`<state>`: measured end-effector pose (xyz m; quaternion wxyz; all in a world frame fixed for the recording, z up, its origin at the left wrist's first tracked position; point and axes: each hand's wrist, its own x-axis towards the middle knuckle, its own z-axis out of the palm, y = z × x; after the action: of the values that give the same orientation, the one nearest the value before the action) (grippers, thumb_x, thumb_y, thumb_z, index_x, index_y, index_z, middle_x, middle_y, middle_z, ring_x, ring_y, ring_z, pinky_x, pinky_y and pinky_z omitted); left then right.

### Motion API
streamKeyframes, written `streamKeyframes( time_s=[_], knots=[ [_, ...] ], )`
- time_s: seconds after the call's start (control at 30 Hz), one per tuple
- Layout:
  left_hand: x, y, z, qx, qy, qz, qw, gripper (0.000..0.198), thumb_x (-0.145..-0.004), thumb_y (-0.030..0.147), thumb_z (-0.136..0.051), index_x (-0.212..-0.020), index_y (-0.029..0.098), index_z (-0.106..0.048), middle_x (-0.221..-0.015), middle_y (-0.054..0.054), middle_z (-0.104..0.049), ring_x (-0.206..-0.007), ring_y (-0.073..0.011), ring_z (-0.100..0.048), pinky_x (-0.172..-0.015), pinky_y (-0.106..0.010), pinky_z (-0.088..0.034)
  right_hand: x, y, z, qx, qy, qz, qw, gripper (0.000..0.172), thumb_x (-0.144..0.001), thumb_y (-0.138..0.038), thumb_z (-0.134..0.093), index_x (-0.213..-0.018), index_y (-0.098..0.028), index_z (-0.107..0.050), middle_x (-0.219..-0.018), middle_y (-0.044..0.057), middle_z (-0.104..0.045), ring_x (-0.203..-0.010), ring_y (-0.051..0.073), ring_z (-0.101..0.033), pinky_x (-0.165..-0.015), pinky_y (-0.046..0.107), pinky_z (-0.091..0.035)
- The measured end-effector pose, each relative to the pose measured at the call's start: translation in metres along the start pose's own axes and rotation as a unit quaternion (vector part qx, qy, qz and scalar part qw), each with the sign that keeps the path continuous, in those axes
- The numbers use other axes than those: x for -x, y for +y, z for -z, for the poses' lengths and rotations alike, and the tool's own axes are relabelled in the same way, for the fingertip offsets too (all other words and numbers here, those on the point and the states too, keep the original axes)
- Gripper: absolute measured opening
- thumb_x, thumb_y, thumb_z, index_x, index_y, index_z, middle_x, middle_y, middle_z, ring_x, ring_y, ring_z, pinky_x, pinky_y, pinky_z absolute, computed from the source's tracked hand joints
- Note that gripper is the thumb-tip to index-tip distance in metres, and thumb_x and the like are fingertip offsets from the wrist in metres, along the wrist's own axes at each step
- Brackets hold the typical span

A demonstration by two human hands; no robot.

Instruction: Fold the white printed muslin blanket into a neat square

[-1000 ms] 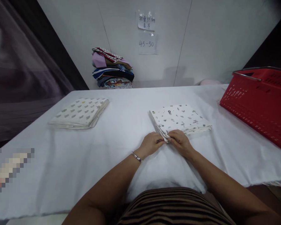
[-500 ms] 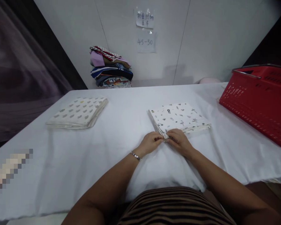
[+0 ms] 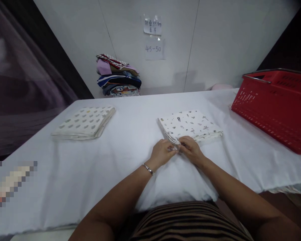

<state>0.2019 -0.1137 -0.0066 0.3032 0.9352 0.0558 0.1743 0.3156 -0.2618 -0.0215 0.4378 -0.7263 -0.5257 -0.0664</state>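
A folded white cloth (image 3: 190, 125) with small grey and dark prints lies in front of me, several layers thick. At its near left corner, my left hand (image 3: 163, 152) pinches the layered edge. My right hand (image 3: 191, 150) closes on the same corner, its fingertips almost touching those of the left. Just what each fingertip grips within the layers is partly hidden. Farther left on the table rests a second folded cloth (image 3: 84, 122), cream with grey leaf-like shapes and one yellow one; neither hand touches it.
The table wears a white tablecloth (image 3: 130, 124). At the right stands a red basket (image 3: 276, 110) with a metal handle. A stack of folded fabrics (image 3: 119, 75) sits beyond the far edge, by the wall. Two paper signs (image 3: 154, 48) hang there. A blurred patch (image 3: 12, 184) covers something at left.
Both hands stay at the cloth's near left corner, with only slight finger shifts along its layers. The whole view has turned a little.
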Motion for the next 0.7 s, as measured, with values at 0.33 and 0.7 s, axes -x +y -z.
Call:
streamKeyframes(
  time_s=[0.33, 0.7],
  knots=[
    [-0.001, 0.001, -0.006, -0.088, 0.032, -0.063, 0.994, 0.015, -0.079, 0.024, -0.061, -0.093, 0.021, -0.057, -0.097, -0.004, -0.057, -0.092, -0.0203, -0.051, -0.078, -0.034, -0.04, 0.0, -0.002, -0.001, 0.005, 0.007, 0.002, 1.0, 0.015, -0.087, -0.032, -0.05, -0.094, -0.023, -0.059, -0.09, 0.005, -0.061, -0.086, 0.02, -0.055, -0.078, 0.037, -0.044],
    [-0.004, -0.006, -0.004, -0.057, -0.015, -0.102, 0.993, 0.014, -0.084, 0.023, -0.056, -0.096, 0.024, -0.063, -0.096, -0.002, -0.061, -0.091, -0.0173, -0.054, -0.079, -0.031, -0.042, -0.001, -0.004, 0.0, 0.041, -0.009, 0.009, 0.999, 0.013, -0.089, -0.029, -0.046, -0.095, -0.022, -0.055, -0.092, 0.006, -0.06, -0.087, 0.02, -0.054, -0.078, 0.037, -0.042]
  ],
)
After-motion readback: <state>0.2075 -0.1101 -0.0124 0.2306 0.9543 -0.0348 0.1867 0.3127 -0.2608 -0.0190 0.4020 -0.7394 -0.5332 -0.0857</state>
